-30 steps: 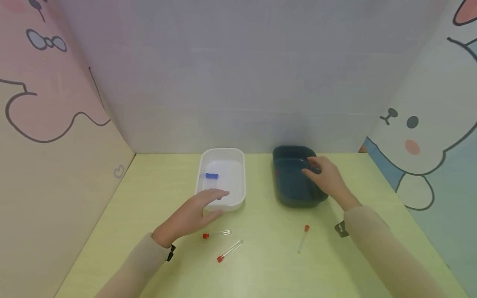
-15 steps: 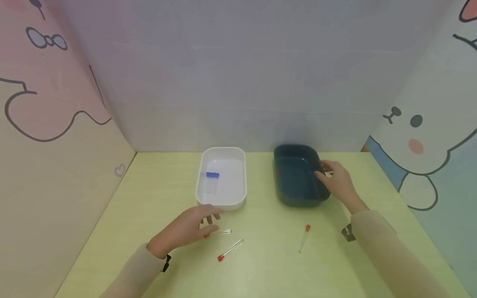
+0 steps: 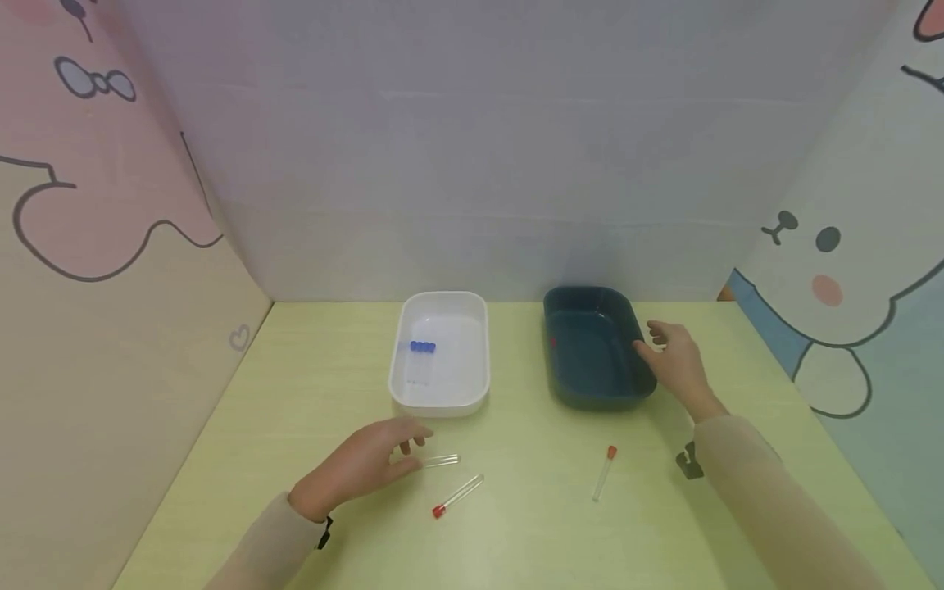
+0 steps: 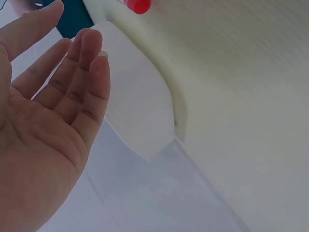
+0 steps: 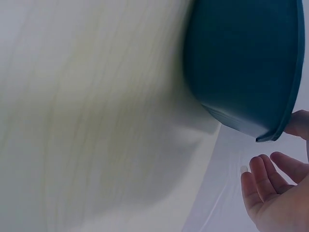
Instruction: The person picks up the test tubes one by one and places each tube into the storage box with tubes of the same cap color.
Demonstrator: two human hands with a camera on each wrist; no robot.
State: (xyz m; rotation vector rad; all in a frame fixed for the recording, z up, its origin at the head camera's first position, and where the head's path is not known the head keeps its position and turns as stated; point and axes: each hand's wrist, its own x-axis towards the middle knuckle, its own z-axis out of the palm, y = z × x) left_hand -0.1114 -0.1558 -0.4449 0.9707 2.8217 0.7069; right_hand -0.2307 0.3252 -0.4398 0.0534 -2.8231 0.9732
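My left hand (image 3: 361, 463) hovers over the table's front left, fingers relaxed and nothing in its grasp. It covers the capped end of one clear tube (image 3: 442, 460); a red cap (image 4: 139, 6) shows in the left wrist view. Just right of it lies another red-capped test tube (image 3: 457, 496). At the dark basin's right side is my right hand (image 3: 674, 365), fingers loosely bent, its thumb by the rim. In the right wrist view the thumb passes partly behind the rim of the dark teal basin (image 5: 246, 63); contact is unclear.
Several blue-capped tubes (image 3: 423, 347) lie together inside a white basin (image 3: 440, 410). A third red-capped tube (image 3: 605, 474) lies in front of the dark basin. Something small and red (image 3: 553, 342) shows in that basin. Walls enclose the table's back and sides.
My left hand has drawn back from the white basin toward the tube in front of it. My right hand has moved from over the dark basin to its right rim.
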